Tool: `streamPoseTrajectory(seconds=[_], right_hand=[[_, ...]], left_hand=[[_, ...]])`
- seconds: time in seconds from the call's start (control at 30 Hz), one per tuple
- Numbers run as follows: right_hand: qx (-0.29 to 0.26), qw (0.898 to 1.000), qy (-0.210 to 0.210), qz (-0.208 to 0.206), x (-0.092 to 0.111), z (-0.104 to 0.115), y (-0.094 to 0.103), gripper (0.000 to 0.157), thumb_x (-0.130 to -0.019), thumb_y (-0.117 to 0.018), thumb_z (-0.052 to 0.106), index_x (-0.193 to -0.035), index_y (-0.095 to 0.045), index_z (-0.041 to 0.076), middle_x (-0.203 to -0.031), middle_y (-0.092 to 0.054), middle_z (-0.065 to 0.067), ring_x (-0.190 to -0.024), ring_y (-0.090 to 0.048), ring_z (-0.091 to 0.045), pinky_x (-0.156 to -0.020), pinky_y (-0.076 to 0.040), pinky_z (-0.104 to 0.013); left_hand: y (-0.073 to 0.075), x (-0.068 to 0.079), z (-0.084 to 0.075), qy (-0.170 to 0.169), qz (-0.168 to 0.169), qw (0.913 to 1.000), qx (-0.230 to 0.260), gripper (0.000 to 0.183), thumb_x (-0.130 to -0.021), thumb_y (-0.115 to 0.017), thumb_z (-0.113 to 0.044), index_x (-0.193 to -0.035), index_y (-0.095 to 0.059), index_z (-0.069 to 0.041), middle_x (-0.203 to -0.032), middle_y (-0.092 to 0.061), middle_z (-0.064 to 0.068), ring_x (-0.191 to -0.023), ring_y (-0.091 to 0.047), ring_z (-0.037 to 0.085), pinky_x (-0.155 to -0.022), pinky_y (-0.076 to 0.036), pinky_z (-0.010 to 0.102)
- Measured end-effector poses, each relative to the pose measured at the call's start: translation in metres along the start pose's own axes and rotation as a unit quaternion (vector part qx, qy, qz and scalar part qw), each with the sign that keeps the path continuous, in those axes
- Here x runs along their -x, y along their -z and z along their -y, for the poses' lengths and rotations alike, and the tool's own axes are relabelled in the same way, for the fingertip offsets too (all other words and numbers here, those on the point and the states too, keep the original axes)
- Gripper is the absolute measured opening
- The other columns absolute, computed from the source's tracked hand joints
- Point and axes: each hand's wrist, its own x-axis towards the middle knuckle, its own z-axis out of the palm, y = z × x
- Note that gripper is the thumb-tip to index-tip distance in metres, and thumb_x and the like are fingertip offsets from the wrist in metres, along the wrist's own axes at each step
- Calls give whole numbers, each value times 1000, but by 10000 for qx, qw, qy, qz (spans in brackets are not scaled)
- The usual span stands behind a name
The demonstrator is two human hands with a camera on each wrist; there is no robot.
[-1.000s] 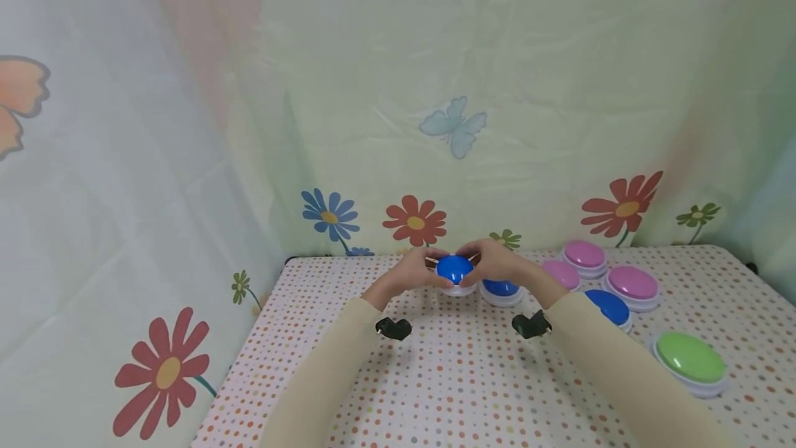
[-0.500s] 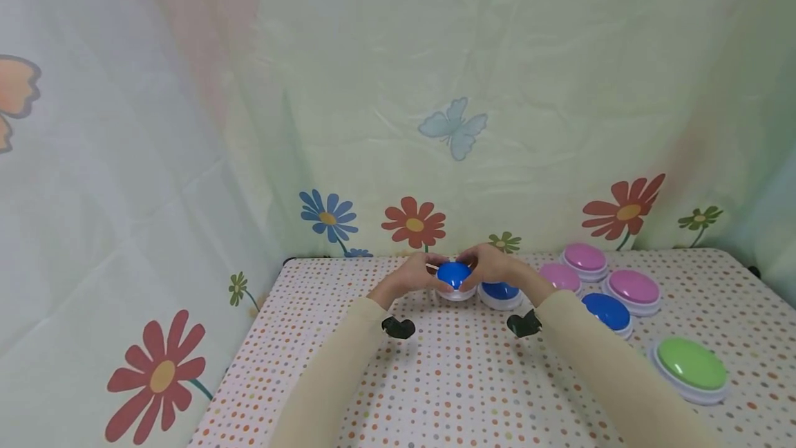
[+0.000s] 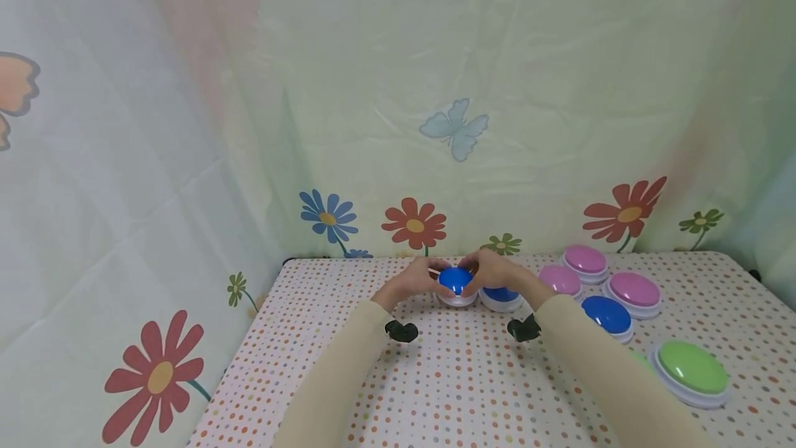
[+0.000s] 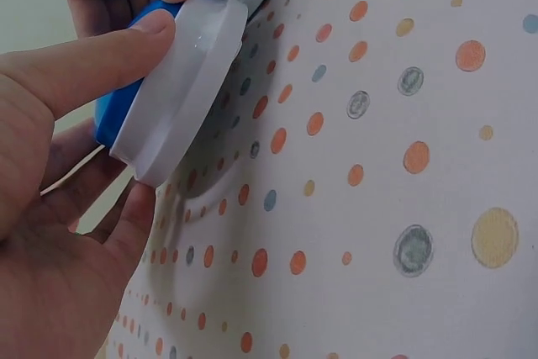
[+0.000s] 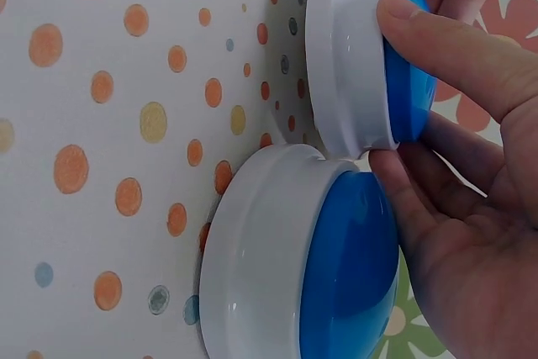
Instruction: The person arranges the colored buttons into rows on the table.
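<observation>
A round push button [image 3: 456, 281] with a glossy blue dome on a white base is between both hands near the far edge of the table. My left hand [image 3: 415, 279] grips its left side, thumb on the front and other fingers around the far side and base. From the right, my right hand [image 3: 493, 272] holds it the same way, the two thumbs close together. In the left wrist view its white base [image 4: 181, 90] is close over the dotted cloth. A second blue button [image 5: 353, 266] stands right beside it, below my right hand, partly covered in the head view.
Several pink buttons [image 3: 635, 288] and another blue button [image 3: 607, 314] stand to the right. A green button [image 3: 692, 366] is nearer the front, with a sliver of another green one [image 3: 640, 358] beside my right sleeve. A flowered curtain [image 3: 373, 123] hangs behind the dotted tablecloth [image 3: 448, 393].
The held blue button has come slightly down and toward me, both hands moving with it. The right sleeve has shifted, showing a bit of a second green button. The view has tilted slightly.
</observation>
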Motion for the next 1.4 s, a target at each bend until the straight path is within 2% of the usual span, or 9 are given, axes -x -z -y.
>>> streamPoseTrajectory(seconds=[0.3,0.67,1.0,1.4], right_hand=[[76,10000,-29,-37,-3,-2,-4,59,-74,-86,15,-125,-61,0,-116,-64,-15,-104,-59,-32,-93,-45,-55],[395,9991,68,-130,-7,-8,-9,61,-71,-88,20,-123,-63,2,-113,-65,-11,-101,-60,-29,-91,-47,-52],[362,9993,-21,6,-8,-6,-6,64,-70,-89,19,-125,-61,1,-110,-65,-9,-100,-59,-26,-91,-47,-51],[342,9994,45,-5,-7,-6,-9,66,-68,-90,22,-124,-60,1,-109,-64,-9,-100,-59,-26,-93,-46,-52]], left_hand=[[-4,-1,6,0,-98,9999,-45,57,-79,-83,-17,-131,-59,-10,-123,-61,0,-105,-59,19,-86,-52,31],[-9,-4,16,84,-160,9998,-119,57,-77,-84,-20,-129,-61,-12,-120,-62,-2,-103,-59,17,-86,-52,30],[-10,-4,13,118,-177,9997,-152,62,-76,-85,-21,-131,-59,-10,-119,-61,-2,-104,-57,18,-86,-51,31],[-12,2,11,280,-271,9991,-143,60,-77,-84,-22,-131,-58,-14,-124,-59,-1,-111,-54,22,-92,-49,35]])
